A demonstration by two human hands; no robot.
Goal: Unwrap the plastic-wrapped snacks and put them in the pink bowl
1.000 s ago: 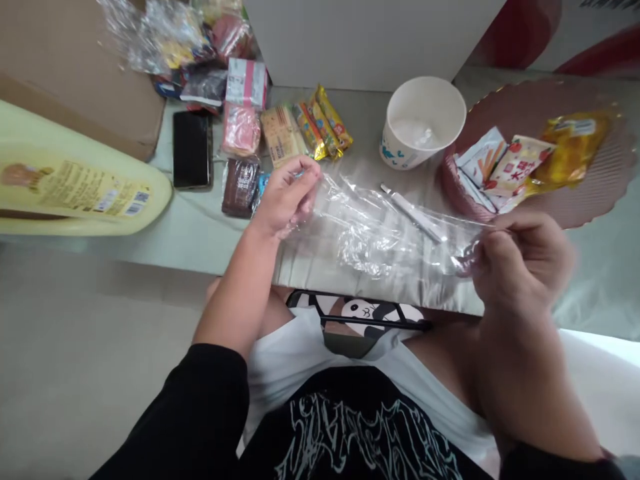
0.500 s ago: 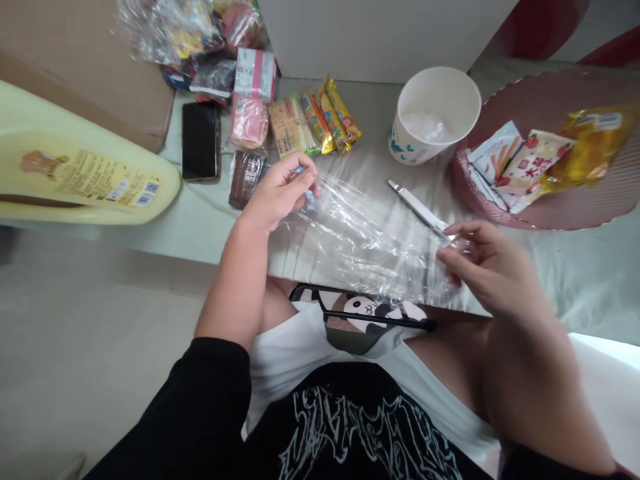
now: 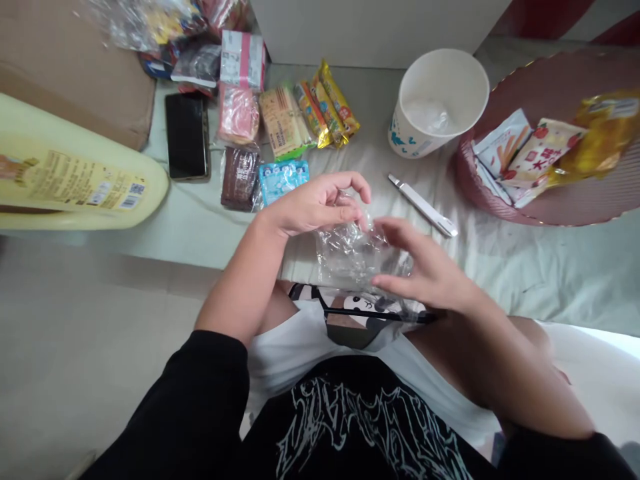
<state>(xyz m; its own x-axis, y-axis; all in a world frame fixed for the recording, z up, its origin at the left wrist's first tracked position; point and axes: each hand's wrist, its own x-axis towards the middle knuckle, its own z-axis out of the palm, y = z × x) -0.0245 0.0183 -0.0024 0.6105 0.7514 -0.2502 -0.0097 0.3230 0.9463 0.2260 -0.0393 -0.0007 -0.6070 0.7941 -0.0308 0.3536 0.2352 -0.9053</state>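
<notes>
A clear, crinkled plastic bag (image 3: 343, 260) hangs bunched over the table's front edge. My left hand (image 3: 320, 207) has its fingers curled round the top of the bag. To its right, my right hand (image 3: 425, 270) has thumb and fingers spread, right beside the bag's other side; whether it touches the film is hard to tell. A slim white tool with a metal tip (image 3: 423, 205), perhaps a small cutter, lies on the cloth beyond my right hand. Just past my left wrist is a blue snack packet (image 3: 283, 179), next to a brown packet (image 3: 240, 179).
Behind lie yellow snack packets (image 3: 327, 107), a pink packet (image 3: 239, 117) and a phone (image 3: 187, 137). A paper cup (image 3: 405, 133) with clear plastic inside stands by a pink bowl (image 3: 480, 193) of packets. At left is a yellow bottle (image 3: 125, 167).
My right hand has come left toward my left hand and its fingers have spread. The stretched-out bag is now bunched up. My left hand has shifted right, uncovering the blue packet.
</notes>
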